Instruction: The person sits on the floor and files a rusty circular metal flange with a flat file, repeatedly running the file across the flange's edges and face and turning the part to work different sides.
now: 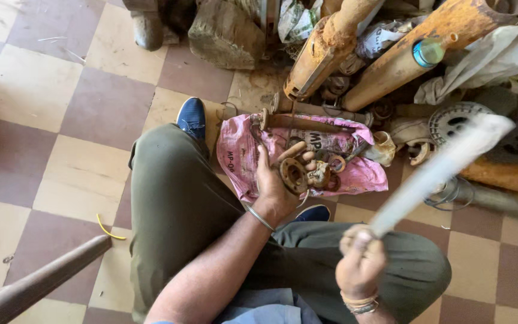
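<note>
Left hand (274, 186) has its grip clamped on a rusty flange (294, 174), held over the pink sack (355, 174) on the floor. Right hand (360, 264) grips a flat file (442, 171), raised and blurred, clear of the flange. Rust remains; cleaning appears barely begun.

Crumpled pink printed sack (241, 159) lies flat on the checkered floor (85, 120).

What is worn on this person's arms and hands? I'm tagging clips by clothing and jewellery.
Both forearms are bare, with no gloves and no sleeves in view. The left hand has a thin silver metal bangle at the wrist. The right hand has stacked bands at the wrist, pale yellowish over grey metallic.
</note>
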{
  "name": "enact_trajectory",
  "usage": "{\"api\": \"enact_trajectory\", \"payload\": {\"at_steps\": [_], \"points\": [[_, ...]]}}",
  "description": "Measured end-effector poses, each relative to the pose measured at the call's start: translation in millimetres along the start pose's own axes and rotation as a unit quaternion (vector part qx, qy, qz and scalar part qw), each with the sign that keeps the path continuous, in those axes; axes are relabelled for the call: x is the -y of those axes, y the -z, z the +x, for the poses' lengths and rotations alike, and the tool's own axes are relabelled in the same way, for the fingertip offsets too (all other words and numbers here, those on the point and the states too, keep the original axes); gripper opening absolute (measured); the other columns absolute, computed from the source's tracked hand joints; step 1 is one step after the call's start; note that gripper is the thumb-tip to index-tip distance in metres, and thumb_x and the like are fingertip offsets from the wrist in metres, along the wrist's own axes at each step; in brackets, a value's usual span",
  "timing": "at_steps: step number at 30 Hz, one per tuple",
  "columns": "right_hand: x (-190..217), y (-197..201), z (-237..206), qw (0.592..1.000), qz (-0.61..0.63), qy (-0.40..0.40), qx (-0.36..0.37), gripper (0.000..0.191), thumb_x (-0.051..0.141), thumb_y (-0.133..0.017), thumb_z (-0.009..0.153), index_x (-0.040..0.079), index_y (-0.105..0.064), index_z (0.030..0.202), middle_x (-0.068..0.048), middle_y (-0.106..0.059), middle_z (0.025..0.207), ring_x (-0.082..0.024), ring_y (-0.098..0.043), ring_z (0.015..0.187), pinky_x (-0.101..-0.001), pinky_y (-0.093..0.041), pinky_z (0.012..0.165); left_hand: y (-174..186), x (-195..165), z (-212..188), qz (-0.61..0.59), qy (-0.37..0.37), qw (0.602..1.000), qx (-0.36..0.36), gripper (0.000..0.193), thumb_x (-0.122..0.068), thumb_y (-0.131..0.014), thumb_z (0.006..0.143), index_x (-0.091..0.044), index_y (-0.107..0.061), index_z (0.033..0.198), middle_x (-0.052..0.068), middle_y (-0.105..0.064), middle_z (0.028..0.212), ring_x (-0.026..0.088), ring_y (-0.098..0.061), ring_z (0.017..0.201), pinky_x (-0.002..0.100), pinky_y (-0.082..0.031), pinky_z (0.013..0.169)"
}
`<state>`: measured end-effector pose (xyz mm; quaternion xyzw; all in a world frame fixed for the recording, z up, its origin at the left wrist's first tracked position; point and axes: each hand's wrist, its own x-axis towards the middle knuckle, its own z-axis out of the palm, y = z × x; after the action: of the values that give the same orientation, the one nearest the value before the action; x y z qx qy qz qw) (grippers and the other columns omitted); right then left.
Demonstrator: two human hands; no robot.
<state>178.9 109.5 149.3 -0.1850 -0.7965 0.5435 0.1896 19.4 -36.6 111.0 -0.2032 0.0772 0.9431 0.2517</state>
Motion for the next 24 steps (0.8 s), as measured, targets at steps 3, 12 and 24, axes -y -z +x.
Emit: {"api": "enact_trajectory", "payload": {"at_steps": [3,12,24], "points": [[13,4,1,0.911,-0.269,0.136,0.281,0.025,0.023,-0.058,0.103,0.008,-0.066,0.085,-0.011,-0.065,0.065,0.005,-0.050,0.066,-0.0361,-0.044,0.053,-3,1,-2,-0.044,0.050,0.998,0.002,0.095,-0.085,-0.023,0.093,-0.005,-0.060,0.131,0.019,-0.070,0.109,0.034,-0.067,0.089,0.048,-0.056,0.074],[39,5,-8,0.948,-0.200,0.077,0.233,0.018,0.014,-0.053,0.091,0.005,-0.068,0.084,-0.015,-0.059,0.056,-0.021,-0.064,0.047,-0.0425,-0.050,0.048,-11,-1,-7,-0.077,0.072,0.992,0.063,0.108,-0.089,-0.017,0.088,-0.002,-0.061,0.133,0.020,-0.068,0.125,0.036,-0.068,0.104,0.046,-0.058,0.079],[4,16,-2,0.994,-0.077,0.031,0.069,0.027,0.021,-0.050,0.103,0.001,-0.064,0.091,0.001,-0.060,0.066,-0.009,-0.057,0.058,-0.0268,-0.044,0.052,-18,-4,-10,-0.078,0.084,0.986,0.119,0.112,-0.093,-0.020,0.089,0.000,-0.055,0.138,0.022,-0.062,0.137,0.039,-0.066,0.114,0.053,-0.057,0.088]]}}
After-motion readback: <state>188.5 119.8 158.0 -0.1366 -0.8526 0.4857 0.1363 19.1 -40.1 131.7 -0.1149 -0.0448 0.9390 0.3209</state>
